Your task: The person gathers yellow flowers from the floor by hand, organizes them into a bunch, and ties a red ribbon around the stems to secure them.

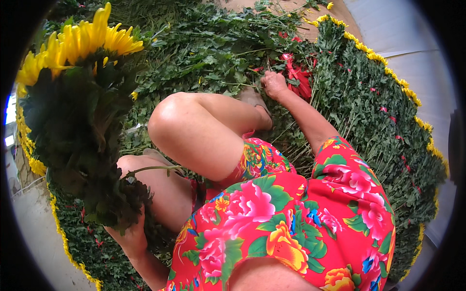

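My left hand (133,234), low at the left, is closed around the lower part of a bunch of yellow chrysanthemums (83,145). The dark leaves hide most of its fingers. The yellow flower heads (83,40) point up toward the top left. Upper right of centre, my right hand (273,84) has its fingers curled at some thin stems among the loose greenery, beside a bundle of red ribbon strips (300,76). Whether it grips a stem cannot be made out.
Leafy chrysanthemum stems (218,47) cover the ground ahead. Stacked bunches tied with red ribbon (364,94) curve along the right side, yellow blooms outward; more (78,232) lie at lower left. My bent knees (171,116) and a shoe (255,100) are between my hands.
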`<state>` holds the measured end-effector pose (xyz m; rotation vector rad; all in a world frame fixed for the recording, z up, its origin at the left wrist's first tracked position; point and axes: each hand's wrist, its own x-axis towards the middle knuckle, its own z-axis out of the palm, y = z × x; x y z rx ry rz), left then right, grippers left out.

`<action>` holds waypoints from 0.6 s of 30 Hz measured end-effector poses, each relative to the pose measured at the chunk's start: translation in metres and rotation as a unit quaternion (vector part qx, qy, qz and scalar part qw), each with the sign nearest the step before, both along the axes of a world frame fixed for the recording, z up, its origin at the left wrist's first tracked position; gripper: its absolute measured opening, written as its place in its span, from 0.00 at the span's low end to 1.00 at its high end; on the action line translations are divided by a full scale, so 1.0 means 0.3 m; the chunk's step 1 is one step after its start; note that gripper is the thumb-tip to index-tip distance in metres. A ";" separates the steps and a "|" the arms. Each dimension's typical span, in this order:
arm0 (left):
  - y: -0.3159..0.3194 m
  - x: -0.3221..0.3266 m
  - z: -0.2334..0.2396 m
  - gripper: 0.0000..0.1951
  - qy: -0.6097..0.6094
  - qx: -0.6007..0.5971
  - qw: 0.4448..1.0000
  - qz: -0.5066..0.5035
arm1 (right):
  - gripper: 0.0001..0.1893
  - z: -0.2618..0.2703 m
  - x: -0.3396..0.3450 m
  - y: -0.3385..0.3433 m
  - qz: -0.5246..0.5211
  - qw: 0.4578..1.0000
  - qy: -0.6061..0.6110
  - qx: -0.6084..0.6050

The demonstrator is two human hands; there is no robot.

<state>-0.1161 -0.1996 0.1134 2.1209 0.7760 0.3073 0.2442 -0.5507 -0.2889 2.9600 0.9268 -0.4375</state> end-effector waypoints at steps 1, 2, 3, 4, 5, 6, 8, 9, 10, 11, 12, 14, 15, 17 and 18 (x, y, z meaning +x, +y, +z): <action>0.012 0.004 0.005 0.38 0.006 -0.010 1.000 -0.002 | 0.07 -0.027 -0.002 -0.002 0.006 1.000 0.010 0.002; 0.015 0.018 0.013 0.38 0.013 -0.024 1.000 -0.004 | 0.07 -0.050 0.003 -0.016 -0.033 0.995 -0.012 0.090; 0.016 0.046 0.025 0.38 0.027 -0.041 0.999 -0.006 | 0.07 -0.065 -0.006 -0.033 -0.073 0.982 -0.026 0.173; 0.007 0.053 0.031 0.38 0.036 -0.052 0.998 0.000 | 0.07 0.007 0.017 -0.002 -0.114 0.961 -0.003 0.251; -0.003 0.060 0.031 0.36 0.011 -0.053 0.999 0.006 | 0.07 0.083 0.040 0.023 -0.155 0.932 0.020 0.326; -0.014 0.090 0.016 0.33 -0.022 -0.063 0.998 -0.003 | 0.06 0.108 0.095 -0.024 -0.201 0.860 0.046 0.467; -0.002 0.098 0.010 0.33 -0.031 -0.074 0.997 -0.015 | 0.06 0.281 0.182 -0.019 -0.272 0.709 0.173 0.627; 0.020 0.095 0.012 0.36 -0.016 -0.080 0.996 -0.026 | 0.07 0.389 0.220 -0.029 -0.247 0.671 0.187 0.674; 0.040 0.077 0.020 0.38 0.003 -0.083 0.996 -0.032 | 0.06 0.540 0.231 -0.022 -0.201 0.618 0.238 0.722; 0.053 0.065 0.005 0.37 -0.007 -0.087 0.996 -0.021 | 0.04 0.678 0.240 -0.039 -0.197 0.661 0.201 0.696; 0.067 0.061 -0.025 0.37 -0.020 -0.095 0.995 -0.017 | 0.05 0.756 0.261 -0.069 -0.201 0.615 0.217 0.731; 0.084 0.073 -0.062 0.35 -0.035 -0.103 0.994 -0.025 | 0.08 0.856 0.293 -0.108 -0.191 0.536 0.246 0.784; 0.089 0.092 -0.071 0.34 -0.035 -0.103 0.993 -0.039 | 0.09 0.885 0.306 -0.126 -0.180 0.505 0.261 0.803; 0.111 0.123 -0.064 0.33 -0.030 -0.125 0.990 -0.058 | 0.10 0.883 0.383 -0.216 -0.113 0.498 0.278 0.814; 0.125 0.134 -0.056 0.32 -0.019 -0.145 0.987 -0.061 | 0.10 0.911 0.371 -0.206 -0.113 0.504 0.265 0.814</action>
